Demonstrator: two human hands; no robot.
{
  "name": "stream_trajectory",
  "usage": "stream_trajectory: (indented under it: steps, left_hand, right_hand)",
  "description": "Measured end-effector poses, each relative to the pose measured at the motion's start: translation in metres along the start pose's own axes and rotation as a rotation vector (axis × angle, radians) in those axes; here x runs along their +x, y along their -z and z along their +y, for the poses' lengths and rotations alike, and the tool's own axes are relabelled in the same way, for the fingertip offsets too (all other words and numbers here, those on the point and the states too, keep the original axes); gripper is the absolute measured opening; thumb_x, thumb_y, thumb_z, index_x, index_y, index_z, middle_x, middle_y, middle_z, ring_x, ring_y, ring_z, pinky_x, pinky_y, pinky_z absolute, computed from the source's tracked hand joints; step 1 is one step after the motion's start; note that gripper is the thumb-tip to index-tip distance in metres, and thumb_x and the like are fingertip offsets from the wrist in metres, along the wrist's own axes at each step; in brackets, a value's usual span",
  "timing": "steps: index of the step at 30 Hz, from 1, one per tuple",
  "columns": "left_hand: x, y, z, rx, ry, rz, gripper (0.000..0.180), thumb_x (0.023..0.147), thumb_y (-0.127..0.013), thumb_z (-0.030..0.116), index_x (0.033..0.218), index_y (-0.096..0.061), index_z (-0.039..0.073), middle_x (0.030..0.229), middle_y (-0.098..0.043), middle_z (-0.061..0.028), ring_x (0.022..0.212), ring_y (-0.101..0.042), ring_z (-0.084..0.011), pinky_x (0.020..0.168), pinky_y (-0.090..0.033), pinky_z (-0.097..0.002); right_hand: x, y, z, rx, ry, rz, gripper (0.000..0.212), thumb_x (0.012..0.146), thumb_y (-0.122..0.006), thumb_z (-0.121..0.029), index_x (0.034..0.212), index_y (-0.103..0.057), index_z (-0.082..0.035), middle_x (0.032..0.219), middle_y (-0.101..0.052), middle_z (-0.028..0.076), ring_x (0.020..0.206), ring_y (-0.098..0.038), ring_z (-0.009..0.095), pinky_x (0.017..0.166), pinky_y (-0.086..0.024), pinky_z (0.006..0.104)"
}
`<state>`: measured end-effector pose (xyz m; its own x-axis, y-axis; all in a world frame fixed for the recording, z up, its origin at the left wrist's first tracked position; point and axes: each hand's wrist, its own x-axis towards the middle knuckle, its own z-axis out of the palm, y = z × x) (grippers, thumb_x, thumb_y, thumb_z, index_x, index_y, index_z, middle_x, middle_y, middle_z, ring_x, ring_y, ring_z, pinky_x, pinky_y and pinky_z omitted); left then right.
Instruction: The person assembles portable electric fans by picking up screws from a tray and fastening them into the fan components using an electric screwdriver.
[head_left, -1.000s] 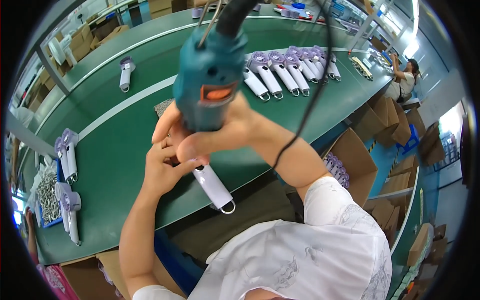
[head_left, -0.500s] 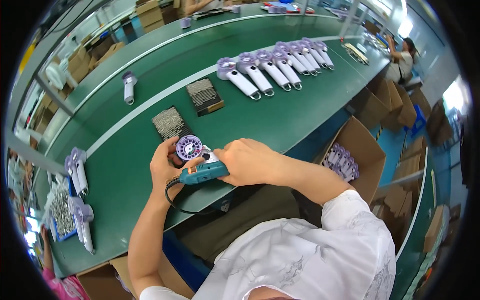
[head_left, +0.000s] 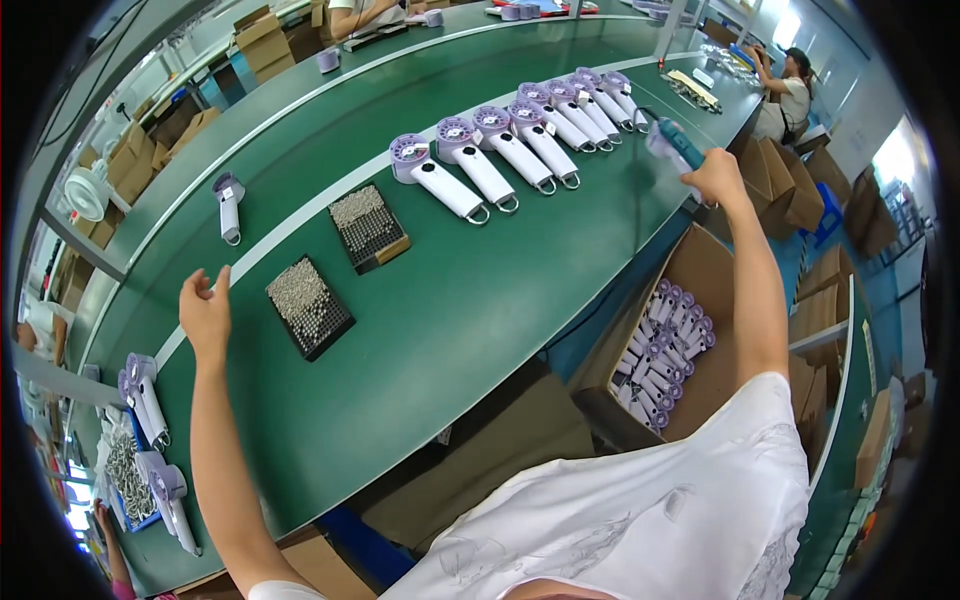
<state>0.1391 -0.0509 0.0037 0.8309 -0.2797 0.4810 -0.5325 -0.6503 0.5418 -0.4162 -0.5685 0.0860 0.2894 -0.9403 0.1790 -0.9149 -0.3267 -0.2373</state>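
At the right end of the bench, my right hand (head_left: 718, 178) is closed around a teal electric screwdriver (head_left: 681, 143). A white and purple handheld fan (head_left: 661, 148), smeared by motion, is in the same grasp, its handle partly hidden. My left hand (head_left: 206, 315) is raised over the left side of the bench, fingers apart and holding nothing. Closest to it are a black tray of small metal pieces (head_left: 308, 305) and a lone handheld fan (head_left: 229, 208) on the far strip. A second black tray (head_left: 370, 228) lies beside the first.
Several fans (head_left: 470, 165) stand in a row along the bench's far side. A cardboard box (head_left: 720, 340) below the right edge holds more fans. At left, fans (head_left: 143, 395) lie by a blue bin of metal clips (head_left: 130, 475). A co-worker (head_left: 785, 95) sits far right.
My right hand has swung far right with the screwdriver and fan. My left hand has released the fan head and moved left. The box of fans shows more fully.
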Motion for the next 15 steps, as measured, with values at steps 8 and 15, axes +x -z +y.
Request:
stream_trajectory:
  steps: [8, 15]
  left_hand:
    - [0.095, -0.074, -0.022, 0.477, 0.068, -0.039, 0.092, 0.084, -0.067, 0.072, 0.128, -0.063, -0.008, 0.128, -0.065, -0.0288, 0.120, -0.064, -0.0400, 0.100, -0.050, -0.0478]
    - [0.107, -0.107, 0.024, 0.482, 0.024, -0.204, 0.061, 0.084, -0.071, 0.059, 0.102, -0.075, 0.001, 0.105, -0.074, -0.0242, 0.100, -0.071, -0.0417, 0.088, -0.055, -0.0505]
  right_hand:
    - [0.116, -0.062, 0.049, 0.040, -0.138, -0.019, 0.033, 0.073, -0.083, -0.020, 0.075, -0.070, 0.010, 0.065, -0.071, 0.020, 0.054, -0.071, 0.028, 0.055, -0.060, 0.0386]
    - [0.185, -0.095, 0.088, -0.172, 0.112, 0.066, 0.059, 0.075, -0.083, -0.045, 0.085, -0.067, 0.011, 0.088, -0.071, 0.032, 0.085, -0.073, 0.043, 0.076, -0.057, 0.0504]
